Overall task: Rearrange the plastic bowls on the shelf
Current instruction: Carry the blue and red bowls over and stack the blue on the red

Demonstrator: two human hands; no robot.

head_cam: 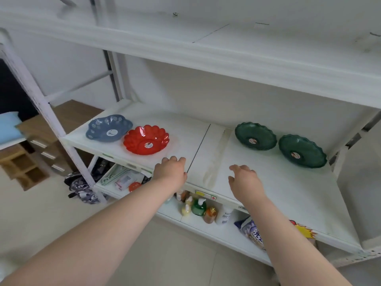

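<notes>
Both my arms were stretched out over the front of the white shelf (257, 182), and neither hand had hold of anything. My left hand (171, 169) hung at the shelf's front edge with the fingers curled downward, so I cannot tell how tightly they were closed; nothing showed in them. It was near the red bowl (146, 139) but apart from it. My right hand (244, 178) was loosely open, fingers spread and slightly bent, over a bare stretch of the board, well apart from the two green bowls.

The four plastic bowls sat upright on that same middle board. At the left end the blue-grey bowl (109, 127) with its pale flower pattern stood toward the back, and the red scalloped one lay just beside it, nearer to me, their rims close or touching (I could not tell which). At the right end the nearer-centre green bowl (255, 136) and the far-right green bowl (302, 151) sat side by side, rims close together. Each bowl carried a small round sticker in its middle.

On the board below stood a cluster of pump bottles (199, 207) and a printed bag (252, 232).
</notes>
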